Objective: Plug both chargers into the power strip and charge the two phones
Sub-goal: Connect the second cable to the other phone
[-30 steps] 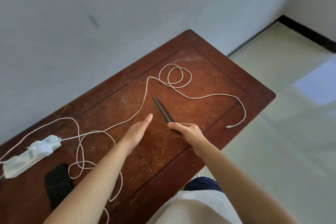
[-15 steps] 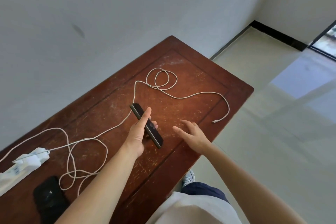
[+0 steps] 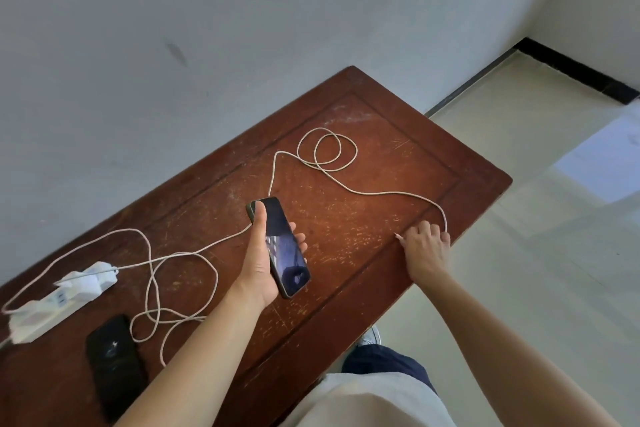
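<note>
Phone [image 3: 282,246] clamped in left hand [image 3: 258,262] fingers, screen up, raised off worktop [image 3: 381,253] for plugging. Right hand [image 3: 426,248] fingers curled over cable [image 3: 381,192] end, grip unclear. Second phone [image 3: 112,364] below strip [image 3: 52,305].

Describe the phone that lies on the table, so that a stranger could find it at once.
Start at the white power strip at the left end of the brown table. Just in front of it, near the table's near edge, lies a black phone, flat, beside loops of white cable. Unlike the other phone, held in the left hand, no hand touches it.
</note>
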